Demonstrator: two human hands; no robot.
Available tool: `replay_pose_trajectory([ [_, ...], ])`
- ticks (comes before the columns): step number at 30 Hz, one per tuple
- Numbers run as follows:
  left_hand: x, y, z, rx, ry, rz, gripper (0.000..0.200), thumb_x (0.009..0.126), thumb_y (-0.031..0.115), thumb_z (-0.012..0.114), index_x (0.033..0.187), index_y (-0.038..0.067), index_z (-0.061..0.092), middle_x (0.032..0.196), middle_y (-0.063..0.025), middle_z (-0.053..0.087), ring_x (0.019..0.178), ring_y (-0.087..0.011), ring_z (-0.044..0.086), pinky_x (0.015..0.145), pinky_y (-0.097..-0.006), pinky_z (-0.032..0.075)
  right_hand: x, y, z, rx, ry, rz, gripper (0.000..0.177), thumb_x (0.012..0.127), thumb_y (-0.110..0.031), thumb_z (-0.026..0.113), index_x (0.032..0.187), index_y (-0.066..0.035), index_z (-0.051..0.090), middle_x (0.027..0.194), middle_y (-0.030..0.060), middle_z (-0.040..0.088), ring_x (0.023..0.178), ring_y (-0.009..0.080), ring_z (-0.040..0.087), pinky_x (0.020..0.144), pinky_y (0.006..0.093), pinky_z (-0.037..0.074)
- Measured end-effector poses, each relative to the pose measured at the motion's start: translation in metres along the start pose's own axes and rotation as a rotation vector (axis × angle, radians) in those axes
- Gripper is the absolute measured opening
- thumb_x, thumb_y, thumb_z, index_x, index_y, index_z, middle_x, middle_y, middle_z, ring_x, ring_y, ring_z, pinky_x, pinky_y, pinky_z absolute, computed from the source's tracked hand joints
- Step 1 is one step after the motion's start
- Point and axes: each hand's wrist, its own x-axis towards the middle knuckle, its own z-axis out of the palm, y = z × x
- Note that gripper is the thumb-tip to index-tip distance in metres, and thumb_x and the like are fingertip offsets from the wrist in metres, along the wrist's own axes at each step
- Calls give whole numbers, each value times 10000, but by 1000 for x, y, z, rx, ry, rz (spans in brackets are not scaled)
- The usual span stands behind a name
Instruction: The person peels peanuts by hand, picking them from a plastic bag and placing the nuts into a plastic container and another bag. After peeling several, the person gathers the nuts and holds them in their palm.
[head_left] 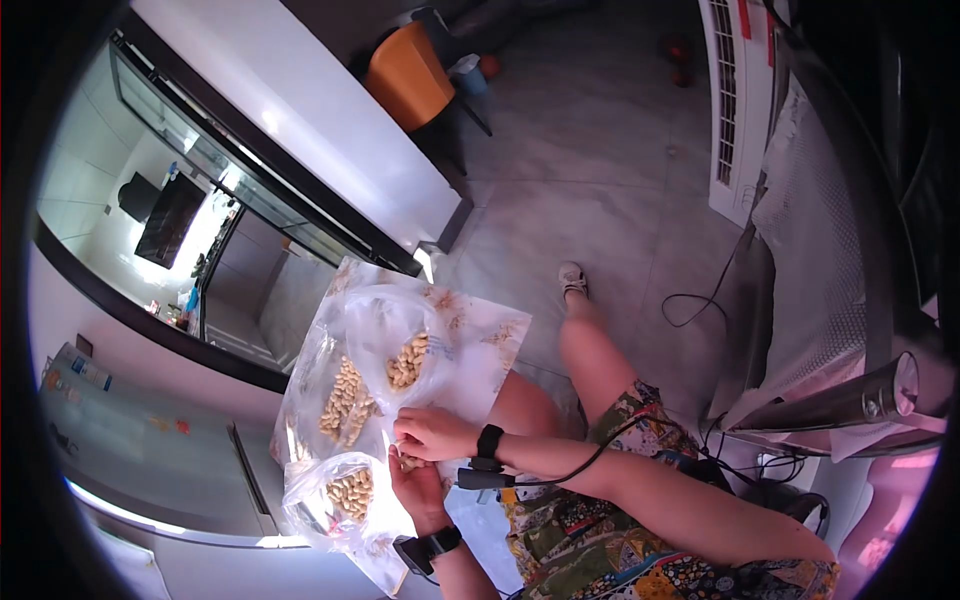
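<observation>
My left hand [415,490] is cupped at the table's near edge, with its fingers curled around peanuts [408,462] partly hidden by my other hand. Just above it, my right hand [435,434] is closed, fingertips pinched together and meeting the left fingers; what they grip is too small to make out. One clear plastic bag [370,310] lies open with unshelled peanuts [406,363] inside. Beside it a heap of peanuts [346,402] spreads on plastic. Nearest my left hand, a second clear bag [305,490] holds another pile of peanuts [350,493].
The small table [490,345] has a patterned cover. A refrigerator [160,440] and a glass door frame [270,210] stand on the left. An orange chair [408,78] is farther off. Black cables [580,465] run from my wristbands past my lap.
</observation>
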Motion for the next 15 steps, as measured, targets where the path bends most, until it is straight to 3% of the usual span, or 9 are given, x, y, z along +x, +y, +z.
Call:
replay_pose_trajectory([
  [1, 7, 3, -22, -53, -146, -36, 294, 1054, 243, 447, 1192, 23, 585, 1213, -145, 638, 1170, -250, 585, 1019, -379, 451, 0, -1, -1, 1, 8, -1, 163, 846, -175, 652, 828, -51, 547, 852, 90, 557, 767, 308, 605, 652, 423, 473],
  [8, 7, 2, -21, -65, -159, -28, 297, 1054, 242, 446, 1198, 24, 586, 1255, -157, 621, 1216, -267, 569, 1061, -404, 434, 1, 3, 4, -8, 23, -25, 161, 843, -168, 653, 820, -52, 543, 834, 91, 551, 744, 309, 603, 639, 424, 472],
  [11, 4, 3, -14, -45, -122, -30, 294, 1055, 244, 445, 1187, 24, 589, 1227, -152, 631, 1162, -250, 590, 1017, -389, 454, 1, 3, 4, -9, 25, -28, 160, 843, -165, 652, 816, -51, 543, 829, 92, 553, 739, 310, 605, 638, 424, 472],
  [14, 4, 4, -8, -79, -213, -86, 288, 1056, 246, 446, 1178, 28, 590, 1200, -144, 637, 1095, -225, 600, 947, -368, 471, 2, -1, 1, 17, 25, -3, 165, 841, -161, 645, 794, -55, 527, 825, 92, 549, 736, 315, 602, 640, 431, 467],
  [15, 2, 3, -4, -59, -129, -54, 284, 1057, 247, 445, 1173, 32, 590, 1190, -141, 639, 1069, -217, 599, 914, -357, 472, 2, -2, -1, 48, 13, 18, 173, 839, -157, 639, 775, -59, 512, 824, 92, 543, 737, 321, 597, 642, 439, 462],
])
